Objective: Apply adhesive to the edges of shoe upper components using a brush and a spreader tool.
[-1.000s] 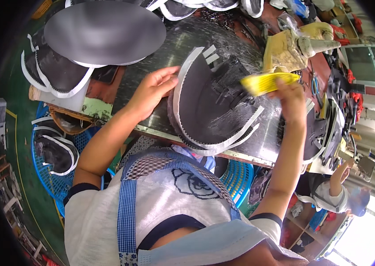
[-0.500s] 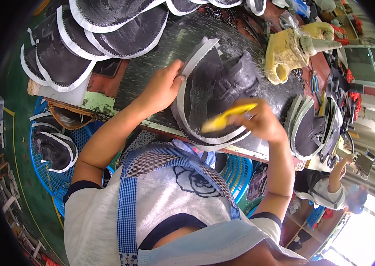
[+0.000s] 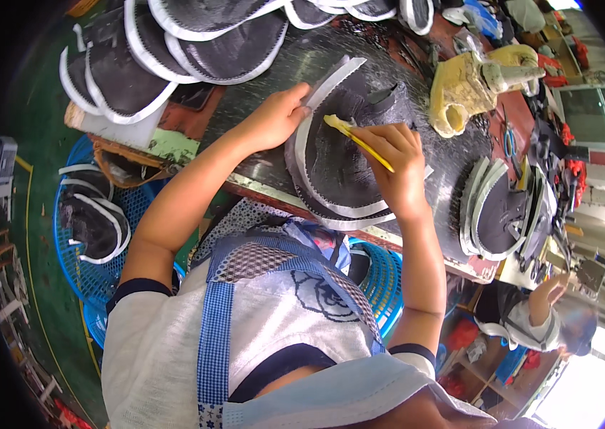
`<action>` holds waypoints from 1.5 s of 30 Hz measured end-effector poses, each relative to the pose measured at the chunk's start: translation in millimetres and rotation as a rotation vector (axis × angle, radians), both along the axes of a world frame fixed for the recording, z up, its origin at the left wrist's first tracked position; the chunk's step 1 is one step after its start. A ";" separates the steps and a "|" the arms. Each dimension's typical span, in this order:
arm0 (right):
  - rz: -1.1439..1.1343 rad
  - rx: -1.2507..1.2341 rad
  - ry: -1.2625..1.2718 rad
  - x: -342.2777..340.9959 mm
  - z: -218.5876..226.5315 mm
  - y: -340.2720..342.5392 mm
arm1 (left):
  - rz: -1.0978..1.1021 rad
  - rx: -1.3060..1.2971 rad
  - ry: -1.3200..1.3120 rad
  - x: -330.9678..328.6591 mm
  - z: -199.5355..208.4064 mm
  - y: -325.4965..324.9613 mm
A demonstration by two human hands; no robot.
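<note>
A curved black piece with a white stitched rim [image 3: 334,175], like a shoe upper, lies on the dark worktop, with another such rim showing beneath it. My left hand [image 3: 277,118] is closed on its upper left edge, thumb on top. In my right hand [image 3: 399,164] is a yellow-handled brush [image 3: 372,151], pinched in the fingers, its pale tip over the middle of the black piece. Whether the tip touches the surface I cannot tell.
Black white-rimmed pieces [image 3: 127,82] overlap at the back left; another stack [image 3: 499,214] stands right. A yellowish clamp-like fixture [image 3: 452,100] and blue-handled scissors [image 3: 509,141] sit at the back right. Blue baskets [image 3: 73,239] flank me below the table. A co-worker [image 3: 531,318] is at far right.
My right hand has swung the brush from the near rim of the black piece up toward its middle, its tip now pointing away from me. My left hand keeps its hold.
</note>
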State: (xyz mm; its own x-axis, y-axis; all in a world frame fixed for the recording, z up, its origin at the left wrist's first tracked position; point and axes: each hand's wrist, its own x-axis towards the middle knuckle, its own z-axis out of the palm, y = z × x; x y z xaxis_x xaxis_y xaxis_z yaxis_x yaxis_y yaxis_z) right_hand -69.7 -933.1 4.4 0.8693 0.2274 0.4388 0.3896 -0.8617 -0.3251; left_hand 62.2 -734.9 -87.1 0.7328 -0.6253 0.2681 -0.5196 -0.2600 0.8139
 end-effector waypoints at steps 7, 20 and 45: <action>0.311 0.093 0.314 -25.4 14.9 -12.5 | -0.016 -0.009 0.228 2.4 -17.1 16.9; -0.090 1.284 0.025 -72.2 4.0 -139.5 | 0.483 -1.541 0.349 -51.3 -9.1 86.6; -0.345 1.278 -0.178 -36.5 32.8 -73.3 | 0.149 -0.163 -0.649 42.9 184.9 203.4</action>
